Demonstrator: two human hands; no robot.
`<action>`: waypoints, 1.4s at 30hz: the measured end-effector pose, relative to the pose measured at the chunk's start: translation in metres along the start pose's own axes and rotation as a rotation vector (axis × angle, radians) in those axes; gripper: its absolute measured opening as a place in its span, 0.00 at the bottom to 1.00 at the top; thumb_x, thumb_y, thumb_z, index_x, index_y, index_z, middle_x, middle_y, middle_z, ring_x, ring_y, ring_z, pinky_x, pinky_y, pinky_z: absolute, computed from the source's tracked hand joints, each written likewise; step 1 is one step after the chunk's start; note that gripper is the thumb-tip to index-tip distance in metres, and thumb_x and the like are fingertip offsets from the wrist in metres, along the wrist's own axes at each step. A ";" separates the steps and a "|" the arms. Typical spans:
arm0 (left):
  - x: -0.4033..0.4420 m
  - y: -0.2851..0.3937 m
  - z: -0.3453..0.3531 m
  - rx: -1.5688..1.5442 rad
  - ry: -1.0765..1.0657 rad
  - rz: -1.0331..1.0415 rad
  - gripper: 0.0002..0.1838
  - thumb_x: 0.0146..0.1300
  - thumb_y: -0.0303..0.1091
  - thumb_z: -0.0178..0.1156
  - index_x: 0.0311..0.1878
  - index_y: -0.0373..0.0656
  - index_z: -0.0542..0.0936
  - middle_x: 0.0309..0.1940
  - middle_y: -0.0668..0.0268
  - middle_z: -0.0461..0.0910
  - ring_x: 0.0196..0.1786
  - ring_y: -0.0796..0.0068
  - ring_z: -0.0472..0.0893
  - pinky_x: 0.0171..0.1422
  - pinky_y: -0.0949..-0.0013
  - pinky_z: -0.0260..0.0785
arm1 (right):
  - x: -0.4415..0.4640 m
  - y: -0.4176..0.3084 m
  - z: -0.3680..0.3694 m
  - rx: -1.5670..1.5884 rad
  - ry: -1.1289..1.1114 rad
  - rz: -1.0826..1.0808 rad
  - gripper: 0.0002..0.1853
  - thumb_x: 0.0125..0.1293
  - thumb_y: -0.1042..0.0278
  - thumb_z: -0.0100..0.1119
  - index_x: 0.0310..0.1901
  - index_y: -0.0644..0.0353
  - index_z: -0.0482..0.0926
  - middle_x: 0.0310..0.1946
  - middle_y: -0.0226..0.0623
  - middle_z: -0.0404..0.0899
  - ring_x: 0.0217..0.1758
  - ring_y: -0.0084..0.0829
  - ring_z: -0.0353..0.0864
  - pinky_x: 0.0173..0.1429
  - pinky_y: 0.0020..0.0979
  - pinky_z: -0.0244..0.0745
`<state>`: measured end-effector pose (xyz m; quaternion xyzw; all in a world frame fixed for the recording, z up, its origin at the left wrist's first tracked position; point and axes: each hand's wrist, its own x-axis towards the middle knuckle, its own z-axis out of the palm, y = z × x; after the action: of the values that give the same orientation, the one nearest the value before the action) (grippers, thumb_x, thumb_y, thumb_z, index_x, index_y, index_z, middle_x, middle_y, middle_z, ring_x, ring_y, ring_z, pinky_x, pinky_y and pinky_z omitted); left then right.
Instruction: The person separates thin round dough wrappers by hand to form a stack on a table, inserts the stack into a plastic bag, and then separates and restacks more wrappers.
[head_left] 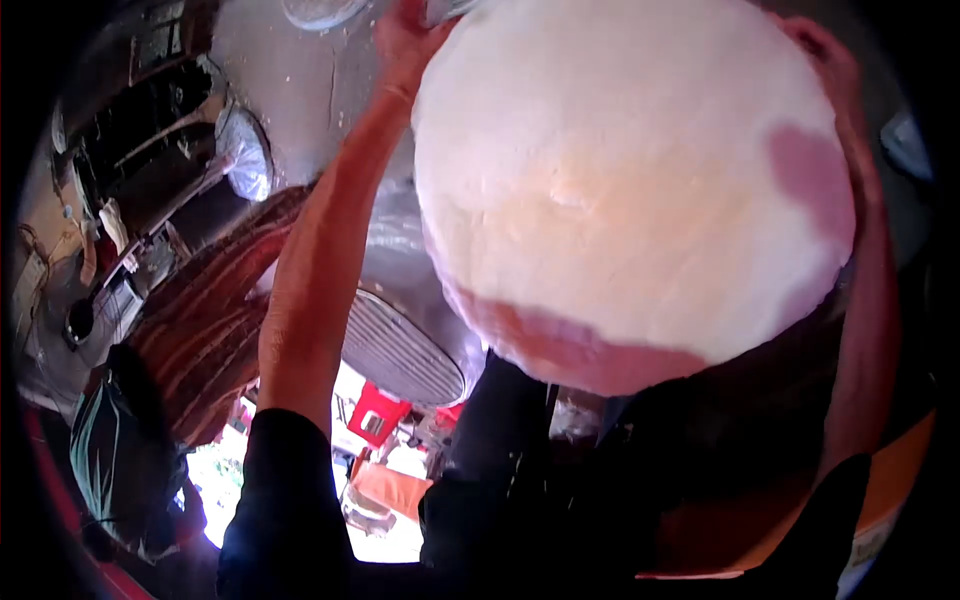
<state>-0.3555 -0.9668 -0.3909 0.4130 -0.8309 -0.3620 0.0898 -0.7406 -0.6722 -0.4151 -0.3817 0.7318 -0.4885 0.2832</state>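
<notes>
head view: left fingers (434, 36) and right fingers (806, 34) grasp a round whitish slab (630, 200) (pink in patches).

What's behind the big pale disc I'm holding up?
Past its lower-left edge, a ribbed oval object shows; anything directly behind the pale disc is covered and can't be seen.

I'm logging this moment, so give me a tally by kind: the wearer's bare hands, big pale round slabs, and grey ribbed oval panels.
Bare hands, left hand and right hand: 2
Large pale round slab: 1
Grey ribbed oval panel: 1
Total: 4
</notes>
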 end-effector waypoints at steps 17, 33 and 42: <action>-0.284 0.026 0.024 -1.089 0.114 -0.748 0.15 0.62 0.26 0.58 0.52 0.32 0.77 0.45 0.58 0.83 0.45 0.68 0.83 0.49 0.68 0.78 | -0.328 -0.014 0.020 0.757 0.435 1.038 0.26 0.71 0.52 0.51 0.64 0.59 0.67 0.59 0.38 0.73 0.59 0.34 0.74 0.61 0.36 0.71; -0.359 0.118 0.027 -0.697 -0.348 -0.966 0.14 0.57 0.27 0.58 0.46 0.33 0.75 0.28 0.62 0.79 0.23 0.75 0.76 0.24 0.73 0.66 | -0.398 -0.112 0.100 0.655 0.041 1.113 0.30 0.59 0.69 0.65 0.62 0.63 0.67 0.56 0.37 0.73 0.58 0.36 0.72 0.62 0.36 0.67; -0.327 0.099 -0.009 -0.887 0.202 -1.051 0.08 0.57 0.22 0.55 0.41 0.34 0.75 0.30 0.64 0.79 0.28 0.75 0.77 0.31 0.74 0.69 | -0.343 -0.206 0.058 0.960 0.625 1.017 0.09 0.63 0.74 0.60 0.44 0.56 0.77 0.36 0.27 0.77 0.40 0.25 0.77 0.45 0.30 0.73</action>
<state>-0.2034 -0.6867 -0.2688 0.7166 -0.2820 -0.6225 0.1400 -0.4487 -0.4627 -0.2303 0.3232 0.5708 -0.6475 0.3878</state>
